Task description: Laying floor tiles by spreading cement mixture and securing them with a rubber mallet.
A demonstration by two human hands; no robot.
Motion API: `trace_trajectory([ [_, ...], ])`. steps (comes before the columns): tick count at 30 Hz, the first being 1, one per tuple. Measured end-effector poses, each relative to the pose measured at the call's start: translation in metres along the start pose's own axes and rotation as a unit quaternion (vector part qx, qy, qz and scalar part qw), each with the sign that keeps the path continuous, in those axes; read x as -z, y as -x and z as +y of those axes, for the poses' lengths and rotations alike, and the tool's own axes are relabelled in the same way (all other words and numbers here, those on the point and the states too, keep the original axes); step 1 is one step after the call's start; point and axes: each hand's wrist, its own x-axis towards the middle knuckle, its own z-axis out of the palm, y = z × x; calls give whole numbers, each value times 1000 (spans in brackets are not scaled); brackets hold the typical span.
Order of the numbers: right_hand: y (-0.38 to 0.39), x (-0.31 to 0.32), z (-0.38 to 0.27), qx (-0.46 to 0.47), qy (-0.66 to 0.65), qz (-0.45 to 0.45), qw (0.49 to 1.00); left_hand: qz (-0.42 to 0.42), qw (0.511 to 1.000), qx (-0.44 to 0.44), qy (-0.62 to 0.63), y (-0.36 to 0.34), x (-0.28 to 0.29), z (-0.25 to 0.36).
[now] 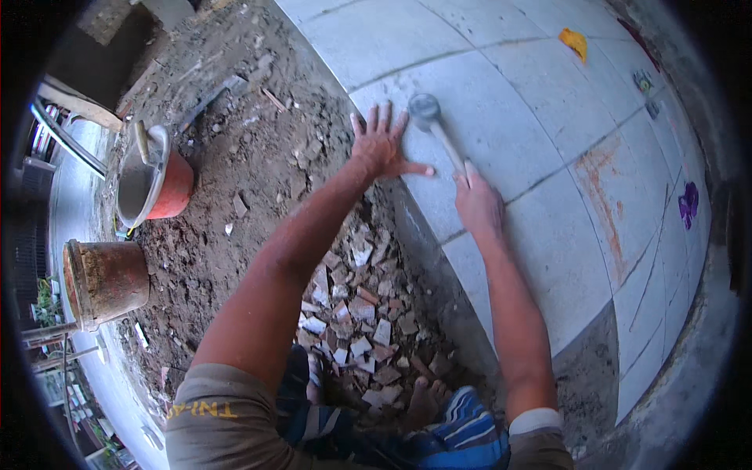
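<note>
Along the edge of the floor (392,35), the left hand (380,149) is lying spread wide over a tile's (497,129) border, holding nothing, while the right hand (479,205) is gripping the mallet (425,110) by its handle. The mallet's head is showing over that same tile, just beside the left fingers; whether it is touching, I cannot tell. With the fingers sitting so near, a stray swing could be catching them. A hard blow close to the border, if the bedding is lacking beneath, could be chipping or tipping the tile. Shards (362,309) are lying beside a bare foot (424,401), so a shifting stance could be risking a cut.
</note>
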Motion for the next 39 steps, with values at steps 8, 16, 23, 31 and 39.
trace_trajectory([
  [8, 78, 24, 46, 2, -220, 71, 973, 22, 997, -13, -75, -3, -6, 1],
  [16, 256, 52, 123, -142, -165, 87, 972, 91, 964, -240, -64, 73, -19, 74],
  [23, 315, 61, 140, -213, -202, 177, 939, 78, 963, -255, 47, 125, -40, 182],
  [31, 306, 32, 173, -180, -184, 255, 932, 79, 974, -205, 58, 123, -40, 198],
  [39, 294, 44, 171, -178, -73, 246, 950, 70, 973, -222, 14, 117, -39, 205],
])
